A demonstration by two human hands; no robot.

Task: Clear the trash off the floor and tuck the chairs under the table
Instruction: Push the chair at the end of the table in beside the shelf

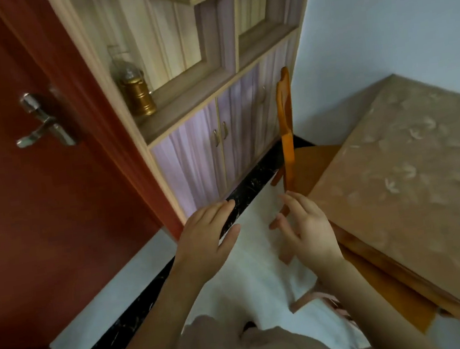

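Observation:
An orange wooden chair (pixel 286 127) stands at the table's far end, its backrest edge-on to me and its seat partly under the tabletop. The table (pixel 410 153) has a beige patterned top and fills the right side. A second orange chair seat (pixel 394 293) shows under the table's near edge. My left hand (pixel 207 240) hovers over the pale floor with fingers spread, holding nothing. My right hand (pixel 306 228) is open too, fingers apart, just in front of the far chair's legs and beside the table edge. No trash shows on the visible floor.
A red door (pixel 36 167) with a metal handle (pixel 42 126) stands at the left. A wooden cabinet (pixel 207 136) with purple doors sits behind, a brass jar (pixel 136 96) on its shelf. A black marble strip (pixel 243 201) crosses the white floor. My legs are below.

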